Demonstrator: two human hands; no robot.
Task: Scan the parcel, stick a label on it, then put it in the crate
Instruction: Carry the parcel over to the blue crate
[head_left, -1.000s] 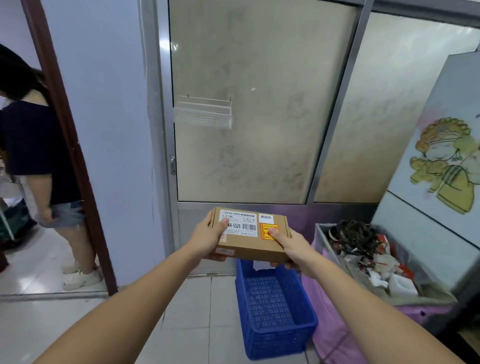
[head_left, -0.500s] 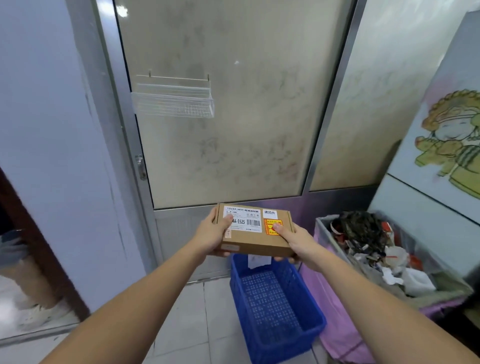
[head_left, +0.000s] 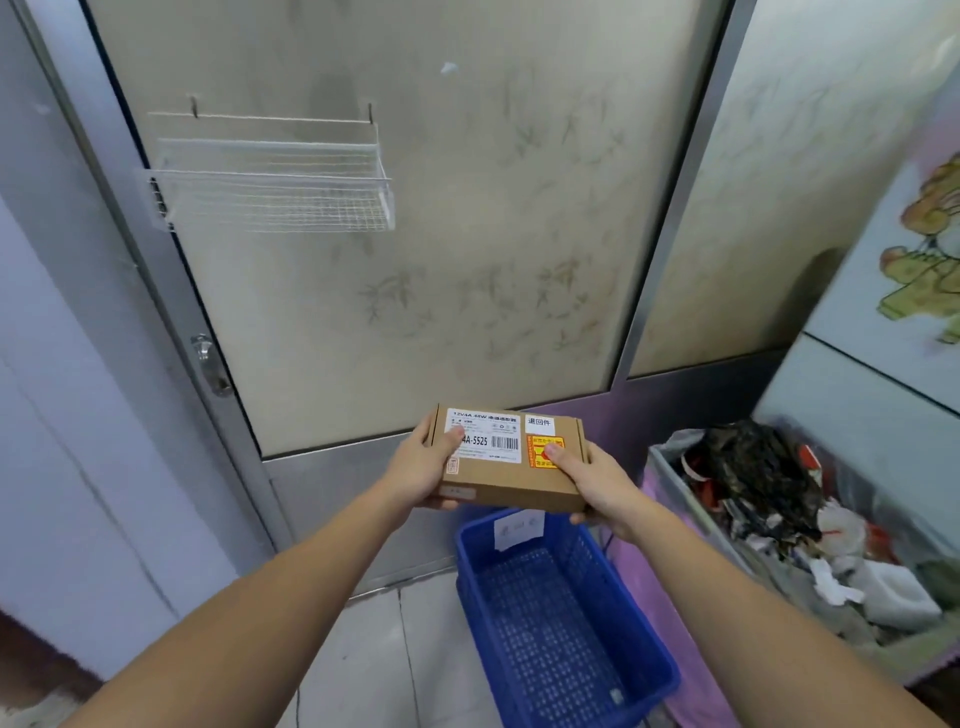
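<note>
A flat brown cardboard parcel (head_left: 511, 478) is held level in front of me, above the far end of a blue plastic crate (head_left: 644, 644) on the floor. Its top carries a white barcode label, a small white label and an orange-red sticker. My left hand (head_left: 418, 470) grips its left end, thumb on the white label. My right hand (head_left: 597, 483) grips its right end, thumb on the orange sticker. The crate has a slotted bottom and a white paper tag on its far wall; nothing else shows inside it.
A frosted glass door (head_left: 415, 260) in a metal frame stands straight ahead, with a white wire basket (head_left: 270, 192) hung on it. A waste bin (head_left: 670, 467) full of rubbish, lined with a pink bag, stands right of the crate. A painted panel (head_left: 883, 364) leans at the right.
My view has swung right and closer to the door; the person and doorway at the left are out of sight. The parcel stays in both hands above the crate.
</note>
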